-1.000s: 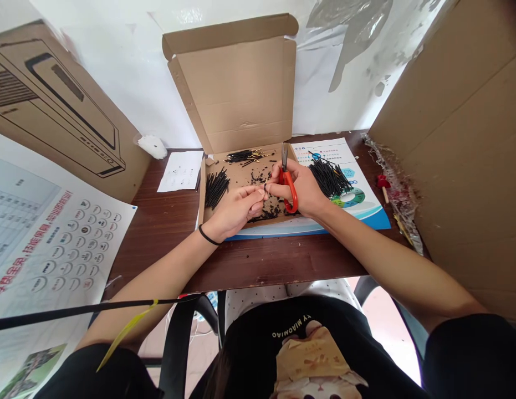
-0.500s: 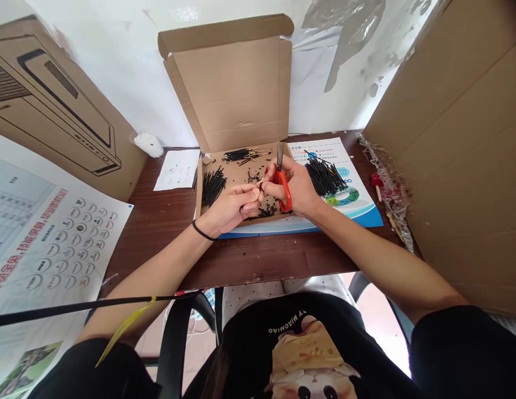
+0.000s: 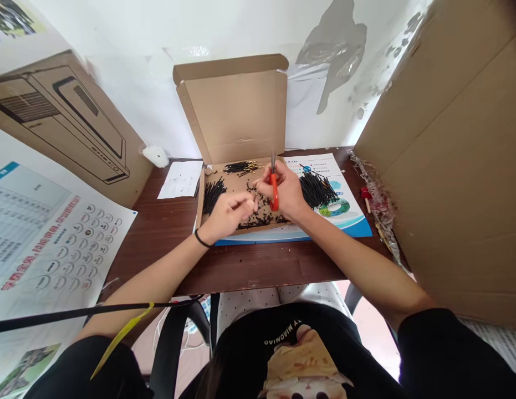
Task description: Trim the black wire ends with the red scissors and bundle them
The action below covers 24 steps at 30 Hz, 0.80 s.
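Observation:
My right hand has the red-handled scissors hooked in it, blades pointing up and away from me. Its thumb and finger are bent together, and I cannot tell whether a small piece is between them. To the left, my left hand is closed in a pinch over the front of the open cardboard box; whatever it pinches is too small to make out. Inside the box are a bundle of black sticks, black sticks with gold-coloured ends, and scattered black scraps.
A larger pile of thin black sticks lies on a printed sheet right of the box. White paper lies at left. Big cardboard panels stand on both sides. A red-topped stick and crumpled plastic lie along the right edge.
My hands have come apart from where they met, the left now lower left of the right. The scissors stay in my right hand. The camera view has tilted up.

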### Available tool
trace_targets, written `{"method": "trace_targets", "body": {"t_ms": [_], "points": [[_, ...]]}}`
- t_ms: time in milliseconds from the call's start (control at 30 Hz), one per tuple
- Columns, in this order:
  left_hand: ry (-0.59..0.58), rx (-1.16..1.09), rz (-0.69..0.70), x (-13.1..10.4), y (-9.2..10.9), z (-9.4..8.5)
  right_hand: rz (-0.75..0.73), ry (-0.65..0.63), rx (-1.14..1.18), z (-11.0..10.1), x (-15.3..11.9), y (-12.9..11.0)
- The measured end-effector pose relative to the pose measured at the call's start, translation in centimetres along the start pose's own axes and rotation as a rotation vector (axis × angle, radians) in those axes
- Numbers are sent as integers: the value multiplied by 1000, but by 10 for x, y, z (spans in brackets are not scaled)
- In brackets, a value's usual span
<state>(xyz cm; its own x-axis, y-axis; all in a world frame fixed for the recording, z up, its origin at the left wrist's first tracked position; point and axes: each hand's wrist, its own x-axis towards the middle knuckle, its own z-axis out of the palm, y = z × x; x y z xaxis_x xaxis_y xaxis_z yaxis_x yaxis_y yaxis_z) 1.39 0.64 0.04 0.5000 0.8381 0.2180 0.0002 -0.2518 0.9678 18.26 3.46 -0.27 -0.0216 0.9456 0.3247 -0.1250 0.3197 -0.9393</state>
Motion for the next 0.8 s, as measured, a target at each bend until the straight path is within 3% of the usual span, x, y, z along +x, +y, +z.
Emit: {"method": "trace_targets", "body": {"t_ms": [33,100,267,433,533,667,800], "points": [[-76,49,-1,0,1,-1,-16,79,11,-4,4,0],[-28,25,23,1,1,-2,-32,146,0,-9,8,-1],[85,-205,-111,9,0,-3,20,-63,-123,-3,-3,-1],[99,-293,-166,9,1,1,91,-17,-220,-1,-11,3],[92,-319,-201,8,0,1,146,-14,-157,-4,-11,4],[85,-286,-241,7,-2,1,164,-77,-7,-5,-11,0],[84,-246,-288,7,-3,2,137,-119,-88,-5,-12,-1]]}}
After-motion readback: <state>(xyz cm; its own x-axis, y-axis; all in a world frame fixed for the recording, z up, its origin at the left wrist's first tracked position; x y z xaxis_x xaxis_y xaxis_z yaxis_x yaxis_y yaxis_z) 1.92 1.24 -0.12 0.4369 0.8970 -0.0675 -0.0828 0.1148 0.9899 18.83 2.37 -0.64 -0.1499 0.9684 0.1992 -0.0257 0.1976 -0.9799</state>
